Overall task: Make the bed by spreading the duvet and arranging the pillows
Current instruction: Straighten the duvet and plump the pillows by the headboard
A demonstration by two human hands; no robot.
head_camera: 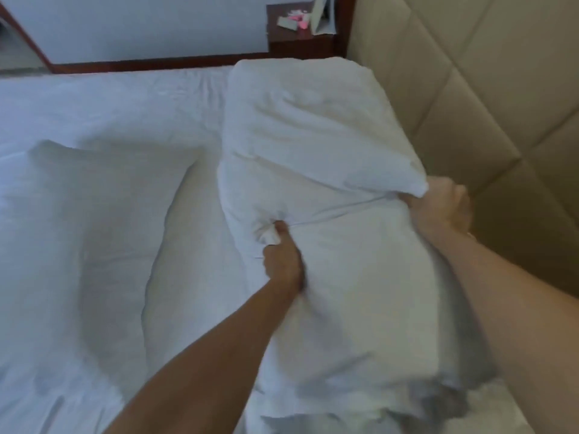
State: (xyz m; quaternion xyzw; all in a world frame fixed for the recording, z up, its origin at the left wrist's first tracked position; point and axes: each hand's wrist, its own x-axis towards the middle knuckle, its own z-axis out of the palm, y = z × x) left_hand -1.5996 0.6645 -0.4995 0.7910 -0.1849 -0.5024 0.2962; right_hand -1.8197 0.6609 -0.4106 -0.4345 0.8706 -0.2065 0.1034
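Note:
A large white pillow (313, 145) lies along the padded headboard side of the bed. My left hand (282, 258) grips a bunch of its cover near the pillow's left edge. My right hand (445, 208) grips the cover at the right edge, close to the headboard, and the fabric is pulled taut between the two hands. A second white pillow or a fold of the duvet (103, 214) lies on the bed to the left. The white sheet (109, 101) covers the mattress beyond.
The beige padded headboard (470, 89) runs down the right side. A dark wooden nightstand (300, 36) at the far end carries pink and white small items. A dark wooden frame edge (141, 62) borders the far side of the bed.

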